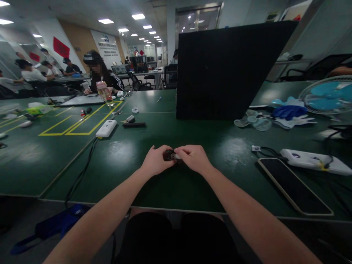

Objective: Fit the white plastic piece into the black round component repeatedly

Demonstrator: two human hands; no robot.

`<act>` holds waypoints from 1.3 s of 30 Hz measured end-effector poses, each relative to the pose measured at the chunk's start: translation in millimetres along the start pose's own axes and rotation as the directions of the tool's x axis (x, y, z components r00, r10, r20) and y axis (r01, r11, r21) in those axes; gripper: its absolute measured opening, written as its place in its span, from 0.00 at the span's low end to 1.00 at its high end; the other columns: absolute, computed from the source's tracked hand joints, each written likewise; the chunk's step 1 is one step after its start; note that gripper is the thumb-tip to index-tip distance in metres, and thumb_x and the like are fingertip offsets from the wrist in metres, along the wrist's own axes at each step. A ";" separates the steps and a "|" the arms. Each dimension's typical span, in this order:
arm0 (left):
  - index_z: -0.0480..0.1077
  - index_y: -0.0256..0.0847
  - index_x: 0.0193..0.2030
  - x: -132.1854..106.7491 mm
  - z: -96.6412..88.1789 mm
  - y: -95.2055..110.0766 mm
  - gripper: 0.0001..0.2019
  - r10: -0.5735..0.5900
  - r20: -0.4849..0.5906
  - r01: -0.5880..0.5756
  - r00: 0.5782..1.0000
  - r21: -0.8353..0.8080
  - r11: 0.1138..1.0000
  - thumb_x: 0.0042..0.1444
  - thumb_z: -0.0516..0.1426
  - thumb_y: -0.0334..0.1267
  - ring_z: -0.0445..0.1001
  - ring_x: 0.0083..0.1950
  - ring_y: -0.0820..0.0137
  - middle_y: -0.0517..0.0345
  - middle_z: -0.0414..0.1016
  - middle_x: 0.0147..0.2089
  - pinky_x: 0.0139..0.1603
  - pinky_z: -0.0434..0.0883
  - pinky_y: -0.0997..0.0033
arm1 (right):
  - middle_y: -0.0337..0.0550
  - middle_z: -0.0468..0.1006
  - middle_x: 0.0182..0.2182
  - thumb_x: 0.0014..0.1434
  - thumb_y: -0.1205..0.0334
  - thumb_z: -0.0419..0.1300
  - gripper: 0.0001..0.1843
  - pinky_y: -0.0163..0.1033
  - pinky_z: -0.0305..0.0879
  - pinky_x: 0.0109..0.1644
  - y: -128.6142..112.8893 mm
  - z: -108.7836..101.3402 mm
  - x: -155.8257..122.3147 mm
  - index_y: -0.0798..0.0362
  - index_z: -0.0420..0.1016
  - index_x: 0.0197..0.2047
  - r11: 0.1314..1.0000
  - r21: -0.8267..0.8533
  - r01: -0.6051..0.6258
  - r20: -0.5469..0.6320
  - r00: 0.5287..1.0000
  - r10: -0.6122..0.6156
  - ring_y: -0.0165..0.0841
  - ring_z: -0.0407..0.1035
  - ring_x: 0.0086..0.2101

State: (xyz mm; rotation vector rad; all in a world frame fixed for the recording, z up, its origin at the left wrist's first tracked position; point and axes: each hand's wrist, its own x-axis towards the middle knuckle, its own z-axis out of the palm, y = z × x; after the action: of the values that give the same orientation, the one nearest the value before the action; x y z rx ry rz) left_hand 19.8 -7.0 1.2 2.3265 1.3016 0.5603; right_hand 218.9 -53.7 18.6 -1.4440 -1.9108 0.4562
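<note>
My left hand (156, 160) is curled around a small dark brown object (168, 155) with a round detail on its face, just above the green table. Its exact kind is too small to tell. The fingers of my right hand (194, 157) are pinched at a small pale piece (176, 156) that touches the dark object. Whether the two are joined cannot be seen. Both hands are close together in front of my body, and their fingers hide much of what they hold.
Beyond my hands a large black panel (220, 73) stands upright on the green table (154, 190). A phone (295, 185), a white power bank (313, 160), gloves (291, 116) and a fan (330, 95) lie right. Another white power bank (106, 128) is left. A person (101, 73) sits across.
</note>
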 end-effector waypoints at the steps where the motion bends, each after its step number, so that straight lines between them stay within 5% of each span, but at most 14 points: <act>1: 0.71 0.50 0.53 -0.2 0.2 0.9 0.22 -0.002 0.004 0.002 1.000 -0.006 1.000 0.53 0.65 0.51 0.79 0.51 0.60 0.60 0.82 0.45 0.73 0.48 0.36 | 0.40 0.76 0.25 0.69 0.38 0.49 0.29 0.38 0.60 0.31 2.3 -2.7 0.1 0.50 0.82 0.35 0.998 0.051 -0.046 -0.057 0.997 0.048 0.32 0.68 0.26; 4: 0.71 0.50 0.54 -1.3 -0.6 2.9 0.22 0.015 -0.001 -0.015 1.000 -0.024 1.000 0.54 0.64 0.51 0.79 0.50 0.61 0.60 0.82 0.45 0.72 0.53 0.39 | 0.39 0.70 0.20 0.68 0.32 0.42 0.37 0.39 0.59 0.28 13.2 -11.7 1.9 0.53 0.82 0.40 0.964 0.182 -0.193 -0.248 0.940 0.235 0.33 0.65 0.23; 7: 0.70 0.50 0.55 -1.9 -8.9 -5.4 0.23 0.015 0.005 -0.015 1.000 -0.035 0.999 0.54 0.64 0.51 0.79 0.49 0.62 0.58 0.81 0.48 0.63 0.69 0.50 | 0.40 0.67 0.19 0.66 0.29 0.38 0.42 0.40 0.58 0.27 25.4 -19.9 5.2 0.54 0.81 0.38 0.933 0.166 -0.318 -0.272 0.895 0.353 0.34 0.64 0.21; 12: 0.69 0.48 0.55 -11.5 -49.6 -61.8 0.22 -0.157 -0.061 0.160 0.986 0.048 0.986 0.55 0.63 0.50 0.80 0.49 0.62 0.55 0.81 0.49 0.51 0.75 0.62 | 0.41 0.68 0.18 0.65 0.28 0.40 0.40 0.40 0.58 0.26 38.8 -23.8 9.5 0.53 0.80 0.36 0.908 0.099 -0.408 -0.215 0.882 0.420 0.35 0.65 0.21; 16: 0.64 0.45 0.59 -32.7 -86.3 -117.4 0.25 -0.377 -0.257 0.435 0.890 0.226 0.872 0.57 0.61 0.50 0.79 0.51 0.58 0.49 0.79 0.52 0.50 0.73 0.61 | 0.41 0.69 0.19 0.65 0.29 0.42 0.38 0.40 0.59 0.26 43.8 -18.2 11.5 0.52 0.79 0.36 0.918 0.065 -0.391 -0.161 0.904 0.396 0.34 0.65 0.21; 19: 0.61 0.44 0.60 -50.0 -103.2 -141.7 0.25 -0.413 -0.388 0.550 0.824 0.373 0.747 0.58 0.58 0.49 0.79 0.51 0.53 0.47 0.78 0.53 0.47 0.72 0.59 | 0.42 0.70 0.20 0.65 0.29 0.43 0.37 0.40 0.59 0.26 46.4 -14.6 12.4 0.51 0.79 0.36 0.917 0.052 -0.396 -0.112 0.910 0.400 0.35 0.66 0.22; 22: 0.64 0.44 0.59 -62.2 -114.4 -149.4 0.21 -0.292 -0.403 0.485 0.867 0.549 0.681 0.60 0.55 0.46 0.77 0.52 0.51 0.45 0.75 0.56 0.48 0.70 0.58 | 0.42 0.71 0.21 0.65 0.30 0.43 0.36 0.41 0.60 0.26 47.9 -14.0 12.5 0.51 0.79 0.37 0.911 0.039 -0.410 -0.088 0.907 0.412 0.35 0.65 0.22; 26: 0.67 0.48 0.58 -67.8 -128.8 -148.2 0.17 -0.152 -0.233 0.275 0.961 0.714 0.644 0.64 0.50 0.38 0.70 0.59 0.50 0.44 0.68 0.63 0.58 0.64 0.52 | 0.43 0.72 0.22 0.65 0.29 0.43 0.37 0.41 0.61 0.27 47.5 -15.8 11.1 0.52 0.79 0.39 0.909 0.035 -0.416 -0.082 0.905 0.417 0.36 0.67 0.23; 30: 0.68 0.49 0.57 -68.3 -140.0 -151.6 0.19 -0.141 -0.124 0.187 0.982 0.731 0.657 0.67 0.44 0.35 0.66 0.61 0.50 0.44 0.65 0.65 0.61 0.59 0.48 | 0.43 0.70 0.21 0.65 0.28 0.38 0.41 0.42 0.61 0.27 45.6 -16.9 8.7 0.52 0.79 0.42 0.916 0.080 -0.394 -0.119 0.908 0.401 0.37 0.67 0.24; 32: 0.69 0.47 0.57 -67.8 -142.8 -157.8 0.18 -0.130 -0.176 0.217 0.976 0.722 0.657 0.67 0.44 0.35 0.66 0.61 0.50 0.43 0.66 0.63 0.61 0.59 0.48 | 0.43 0.70 0.22 0.65 0.27 0.37 0.42 0.42 0.60 0.28 44.7 -16.9 8.1 0.53 0.79 0.44 0.920 0.095 -0.380 -0.131 0.911 0.390 0.37 0.67 0.24; 34: 0.67 0.45 0.59 -64.8 -142.7 -165.7 0.17 -0.169 -0.351 0.366 0.921 0.633 0.683 0.65 0.48 0.37 0.66 0.61 0.49 0.42 0.67 0.62 0.61 0.61 0.49 | 0.43 0.71 0.22 0.65 0.27 0.37 0.43 0.42 0.61 0.29 44.2 -16.8 8.4 0.53 0.79 0.44 0.925 0.093 -0.369 -0.131 0.916 0.379 0.38 0.68 0.25; 37: 0.64 0.40 0.61 -52.0 -134.5 -174.6 0.22 -0.382 -0.631 0.615 0.675 0.195 0.764 0.62 0.55 0.44 0.69 0.60 0.50 0.39 0.67 0.62 0.59 0.66 0.52 | 0.44 0.73 0.23 0.64 0.26 0.36 0.43 0.42 0.61 0.30 44.9 -16.8 9.9 0.52 0.79 0.43 0.922 0.079 -0.379 -0.106 0.916 0.386 0.38 0.69 0.27; 39: 0.62 0.36 0.61 -37.5 -123.2 -175.3 0.24 -0.529 -0.646 0.621 0.550 -0.107 0.776 0.63 0.54 0.48 0.71 0.59 0.54 0.38 0.70 0.60 0.58 0.68 0.56 | 0.45 0.74 0.25 0.64 0.26 0.36 0.44 0.42 0.61 0.32 46.0 -16.7 10.4 0.52 0.79 0.43 0.917 0.077 -0.392 -0.084 0.914 0.398 0.38 0.70 0.28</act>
State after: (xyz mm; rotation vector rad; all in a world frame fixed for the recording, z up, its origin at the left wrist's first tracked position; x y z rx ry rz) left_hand -185.9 63.7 4.9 1.6179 2.3673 1.1209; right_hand 261.3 -31.3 4.1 -1.7856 -1.5129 0.6098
